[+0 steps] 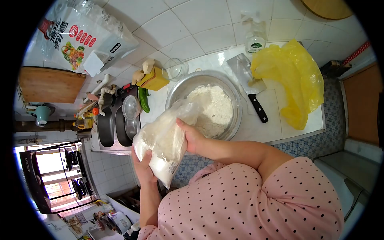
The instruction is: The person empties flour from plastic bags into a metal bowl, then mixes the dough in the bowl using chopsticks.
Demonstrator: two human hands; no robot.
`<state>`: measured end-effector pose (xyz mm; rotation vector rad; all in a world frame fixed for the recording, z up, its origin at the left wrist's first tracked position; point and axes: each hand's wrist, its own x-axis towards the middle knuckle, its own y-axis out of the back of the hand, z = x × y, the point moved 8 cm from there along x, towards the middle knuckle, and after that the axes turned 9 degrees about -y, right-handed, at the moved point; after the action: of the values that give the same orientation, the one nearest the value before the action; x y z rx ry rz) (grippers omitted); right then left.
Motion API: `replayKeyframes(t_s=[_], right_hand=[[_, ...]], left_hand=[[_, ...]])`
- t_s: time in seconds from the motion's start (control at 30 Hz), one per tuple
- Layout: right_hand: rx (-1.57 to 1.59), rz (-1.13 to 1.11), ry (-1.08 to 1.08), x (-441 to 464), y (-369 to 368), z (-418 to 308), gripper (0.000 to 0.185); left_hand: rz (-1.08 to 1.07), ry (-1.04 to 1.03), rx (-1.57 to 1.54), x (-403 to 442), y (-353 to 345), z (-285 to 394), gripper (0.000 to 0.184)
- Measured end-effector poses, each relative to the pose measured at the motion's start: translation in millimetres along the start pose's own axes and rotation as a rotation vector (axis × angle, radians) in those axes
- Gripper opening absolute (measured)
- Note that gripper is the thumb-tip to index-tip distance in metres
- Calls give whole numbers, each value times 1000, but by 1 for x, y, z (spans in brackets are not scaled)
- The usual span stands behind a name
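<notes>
A clear plastic bag of flour (162,140) is tilted over a large metal basin (239,116), its mouth reaching over the rim. White flour (214,108) lies heaped in the basin. My left hand (143,165) grips the bag's full lower end. Nearer the mouth, my right hand (190,136) is closed around the bag's side. Whether flour is flowing out cannot be made out. Right of the basin, a cleaver (259,110) with a black handle lies on the white counter (256,130).
A crumpled yellow plastic bag (302,80) covers the counter's right end. Behind the basin stand a glass bowl (176,69) and a spray bottle (255,40). Left are a yellow box (154,80) with ginger, green cucumbers (144,100) and a sink (106,130) with a bowl.
</notes>
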<state>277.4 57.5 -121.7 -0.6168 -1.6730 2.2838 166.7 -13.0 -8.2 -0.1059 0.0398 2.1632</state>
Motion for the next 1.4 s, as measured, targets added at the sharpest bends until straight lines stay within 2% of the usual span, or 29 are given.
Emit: replayKeyframes(t_s=[0.17,0.4,0.57,0.67,0.77,0.9,1.07,1.17,1.3,1.37,1.4], right_hand=[[-15,78,45,-3,8,-5,55],[-137,186,207,-12,16,-24,49],[-370,194,378,-15,1,-29,47],[-604,255,438,-23,-21,-26,45],[-828,317,482,-34,-57,-23,40],[-1271,455,680,-50,-114,-28,39],[-1381,405,765,-54,-171,-34,43],[-1537,430,785,-59,-204,-38,44],[-1821,422,867,-67,-241,-37,51],[-1822,400,887,-70,-249,-38,57],[-1821,389,899,-72,-254,-40,60]], left_hand=[[3,7,-27,-1,9,-7,70],[5,148,-211,-8,35,-43,67],[-75,222,-335,-10,42,-66,63],[-108,464,-581,-15,48,-101,61],[-108,531,-754,-19,32,-104,61],[-245,471,-887,-6,0,-84,60],[-336,374,-1022,20,-44,-63,60],[-502,256,-1070,36,-66,-59,53],[-502,358,-1261,45,-104,-55,60],[-564,401,-1325,44,-122,-42,60],[-605,257,-1221,51,-130,-44,61]])
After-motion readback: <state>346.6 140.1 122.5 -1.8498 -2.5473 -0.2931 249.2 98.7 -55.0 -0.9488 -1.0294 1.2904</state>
